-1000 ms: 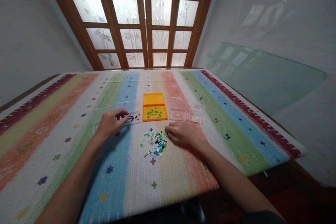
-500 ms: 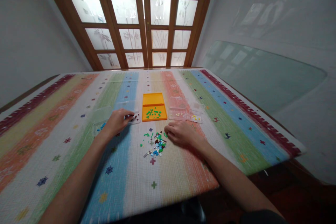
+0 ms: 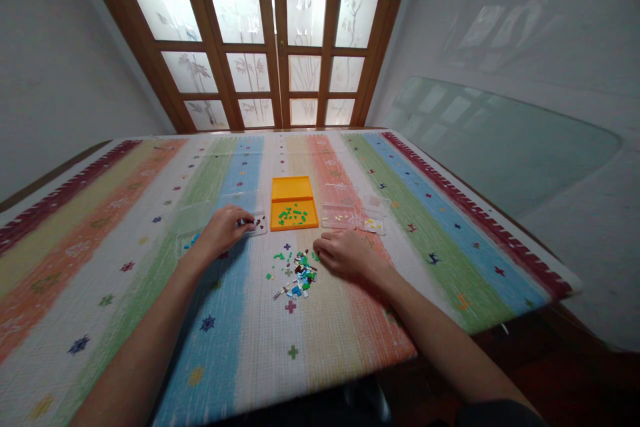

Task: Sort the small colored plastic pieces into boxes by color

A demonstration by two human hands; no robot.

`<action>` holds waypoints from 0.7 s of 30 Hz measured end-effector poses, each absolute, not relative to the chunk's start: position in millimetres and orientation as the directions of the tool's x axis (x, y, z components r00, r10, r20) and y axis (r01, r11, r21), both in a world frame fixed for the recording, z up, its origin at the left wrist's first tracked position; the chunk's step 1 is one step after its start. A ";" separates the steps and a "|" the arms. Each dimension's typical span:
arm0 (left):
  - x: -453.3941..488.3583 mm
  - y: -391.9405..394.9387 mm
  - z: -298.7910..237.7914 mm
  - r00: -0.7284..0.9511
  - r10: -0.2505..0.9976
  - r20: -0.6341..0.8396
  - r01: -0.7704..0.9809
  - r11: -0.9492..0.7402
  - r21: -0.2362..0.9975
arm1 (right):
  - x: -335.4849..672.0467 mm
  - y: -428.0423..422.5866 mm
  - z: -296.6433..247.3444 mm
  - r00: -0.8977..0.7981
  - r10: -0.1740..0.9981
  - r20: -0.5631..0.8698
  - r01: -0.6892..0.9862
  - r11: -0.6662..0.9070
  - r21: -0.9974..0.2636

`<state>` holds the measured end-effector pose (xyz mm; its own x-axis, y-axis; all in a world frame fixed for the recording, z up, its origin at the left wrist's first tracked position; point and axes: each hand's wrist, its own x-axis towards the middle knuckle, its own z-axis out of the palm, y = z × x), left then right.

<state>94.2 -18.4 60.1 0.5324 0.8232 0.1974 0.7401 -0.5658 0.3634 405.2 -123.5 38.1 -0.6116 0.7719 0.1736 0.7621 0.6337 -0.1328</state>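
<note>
A small heap of tiny coloured bricks (image 3: 297, 271) lies on the striped tablecloth (image 3: 260, 340) in front of me. My right hand (image 3: 346, 254) rests fingers curled at the heap's right edge, fingertips touching the nearest pieces. My left hand (image 3: 223, 228) hovers over a clear box with dark red pieces (image 3: 259, 223), thumb and fingers pinched together at the box's left side; what they pinch is too small to see. An orange tray (image 3: 293, 203) with green pieces stands behind the heap.
A clear box with white pieces (image 3: 339, 217) and another with yellow pieces (image 3: 374, 223) stand right of the orange tray. A clear box with blue pieces (image 3: 187, 241) sits partly behind my left wrist. The table's near edge drops off to the right.
My left hand has shifted slightly right and forward, closer over the box of dark red pieces. My right hand has stayed at the heap.
</note>
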 end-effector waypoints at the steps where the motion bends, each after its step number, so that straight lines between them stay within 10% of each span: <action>1: 94.5 -18.0 60.0 0.530 0.825 0.199 0.743 -0.564 0.360 | 405.1 -123.5 38.3 -0.611 0.772 0.177 0.761 0.634 -0.137; 21: 88.1 -32.7 67.3 0.410 0.887 0.214 0.754 -0.461 0.468 | 406.2 -123.3 37.7 -0.617 0.765 0.185 0.757 0.641 -0.126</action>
